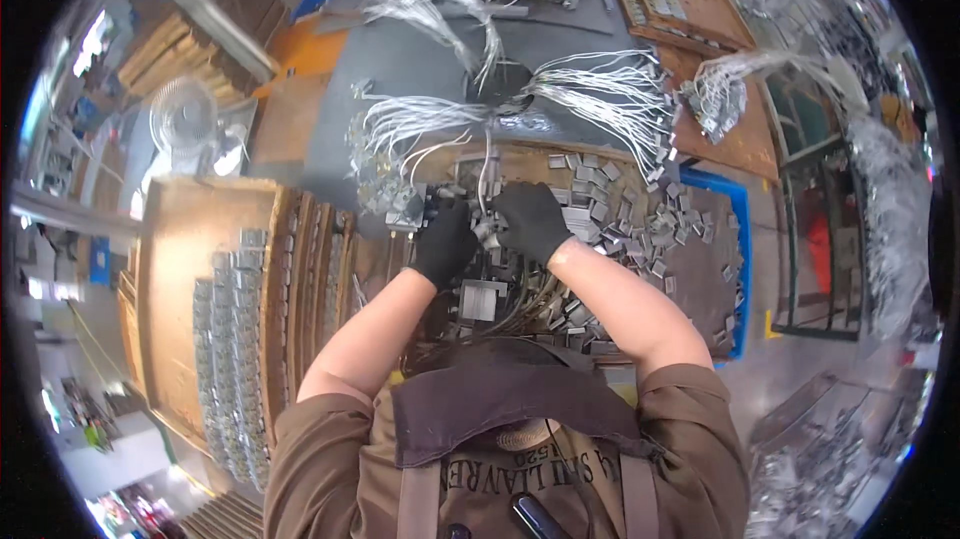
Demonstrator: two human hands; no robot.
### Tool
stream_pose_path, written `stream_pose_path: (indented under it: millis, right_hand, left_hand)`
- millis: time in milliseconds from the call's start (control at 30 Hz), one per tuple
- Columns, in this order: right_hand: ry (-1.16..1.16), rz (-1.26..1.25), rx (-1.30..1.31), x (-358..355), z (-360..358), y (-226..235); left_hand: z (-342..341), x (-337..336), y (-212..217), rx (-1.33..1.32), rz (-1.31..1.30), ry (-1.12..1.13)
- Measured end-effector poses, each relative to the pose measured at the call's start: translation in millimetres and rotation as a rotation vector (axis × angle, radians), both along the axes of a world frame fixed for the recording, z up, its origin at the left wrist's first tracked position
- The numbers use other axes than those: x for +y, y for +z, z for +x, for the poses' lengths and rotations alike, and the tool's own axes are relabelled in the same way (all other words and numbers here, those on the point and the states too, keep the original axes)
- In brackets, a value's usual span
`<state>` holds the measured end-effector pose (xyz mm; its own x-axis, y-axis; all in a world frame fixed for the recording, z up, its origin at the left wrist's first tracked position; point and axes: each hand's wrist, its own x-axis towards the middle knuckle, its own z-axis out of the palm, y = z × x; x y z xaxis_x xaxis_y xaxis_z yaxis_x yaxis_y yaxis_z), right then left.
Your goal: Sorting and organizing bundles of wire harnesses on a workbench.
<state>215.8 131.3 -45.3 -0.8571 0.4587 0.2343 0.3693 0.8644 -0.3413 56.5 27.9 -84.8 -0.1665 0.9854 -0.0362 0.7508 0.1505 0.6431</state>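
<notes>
With my gloved left hand [443,242] and right hand [532,220] I pinch a small metal part [486,231] at the near edge of the tray [741,239] – fingers curled tight – and I should keep the white wires [600,99] untangled.

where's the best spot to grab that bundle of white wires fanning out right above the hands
Probably at the narrow neck of the wire bundle, where the strands gather before fanning left and right. Coming down from above with the right hand looks easiest, since that point lies just beyond it on the dark mat. The splayed ends carry small metal pieces and would likely tangle or slip if gripped there.
</notes>
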Motion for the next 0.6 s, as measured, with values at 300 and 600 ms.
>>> stream_pose_path:
  millis: [300, 600]
  right_hand:
    - [-0.215, -0.218, 0.069, 28, 54, 3]
    - [-0.269, -0.232, 0.205, 20, 58, -17]
  left_hand:
    - [32, 7, 20, -0.382, 0.155, 0.194]
    - [9, 57, 33, -0.429, -0.204, 0.418]
